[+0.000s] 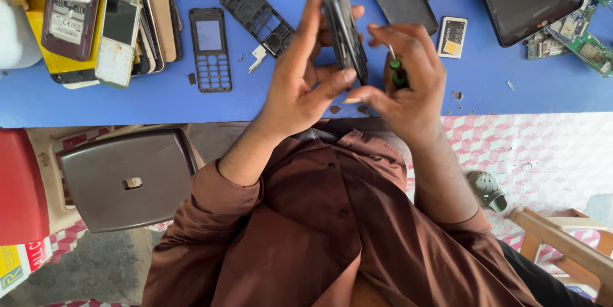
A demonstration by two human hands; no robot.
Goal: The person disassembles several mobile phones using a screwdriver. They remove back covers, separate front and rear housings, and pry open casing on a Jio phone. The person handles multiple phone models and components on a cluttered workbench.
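The brown shirt (pixel 332 230) fills the near view, both forearms rising from it toward the blue desk (pixel 128 99). The left hand (pixel 300 83), fingers stretched upward, grips a dark phone body (pixel 345 26) held edge-on above the desk's near edge. Just beside the phone body, the right hand (pixel 408 83) is curled closed around a green-handled screwdriver (pixel 397 70), its thumb touching the phone's lower end.
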